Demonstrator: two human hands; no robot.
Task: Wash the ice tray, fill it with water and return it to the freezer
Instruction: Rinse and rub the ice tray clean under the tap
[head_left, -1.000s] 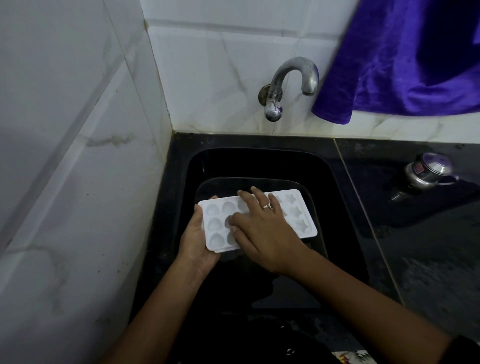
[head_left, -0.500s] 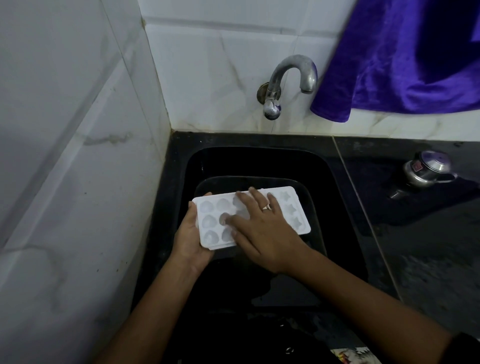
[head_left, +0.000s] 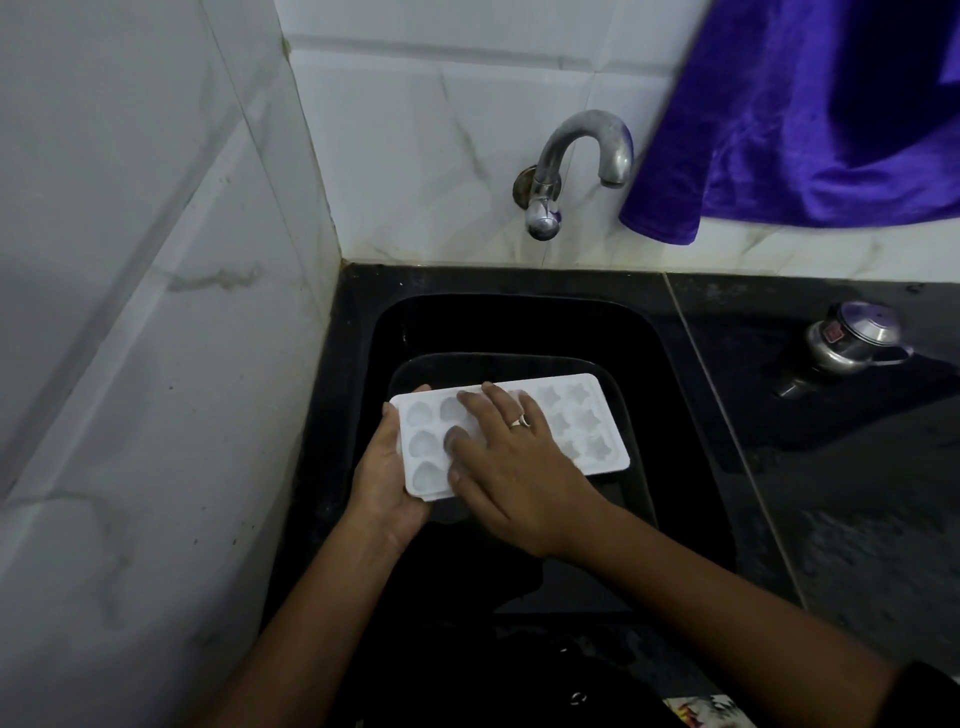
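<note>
Over sink (head_left: 675, 415), below tap (head_left: 576, 156): white tray (head_left: 582, 421) held level, cavities up, above dark basin w/ another dark vessel under it. Left hand (head_left: 387, 467) grip clamped on tray's left end, thumb on far corner, fingers underneath. Right hand (head_left: 514, 467) flat on tray top, fingers (head_left: 470, 402) spread over left/mid cavities, not curled round anything; ring on one finger. No water visible from tap. Purple cloth (head_left: 810, 119) hangs right of tap. Metal pot (head_left: 852, 338) on black surface (head_left: 857, 493), right of sink.
</note>
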